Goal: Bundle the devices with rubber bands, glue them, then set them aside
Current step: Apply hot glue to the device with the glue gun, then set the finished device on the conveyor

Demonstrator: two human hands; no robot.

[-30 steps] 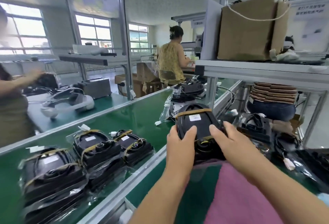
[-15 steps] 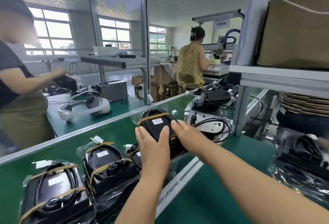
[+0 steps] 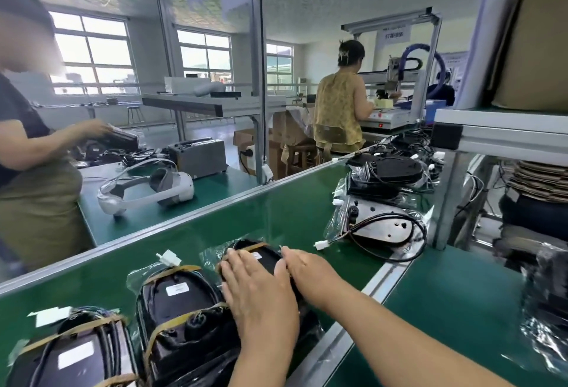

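**Banded device down in the row, both grips flat on it**

The device lies on the green counter, near the middle of the scene, at the far-right end of a row of bundles. Its neighbour sits just to the left, touching or nearly so. The left grip is spread wide, palm down across the top, fingers straight. The right grip lies flat along the right side, also wide, with nothing curled round the shell that I can see. A tan rubber band crosses the far end.

Handling, as I judge it: a hard, smooth black shell, stiff and probably light enough for one hand. It looks glossy, so it may slide, more so on the crinkled clear film beside it. The band is the soft part. It stretches and could roll off if dragged. The best hold looks like the two long sides of the shell, palms squeezing inward, clear of the band.

Far right, loose devices sit in bags, a black cable looping out. They look unbanded.
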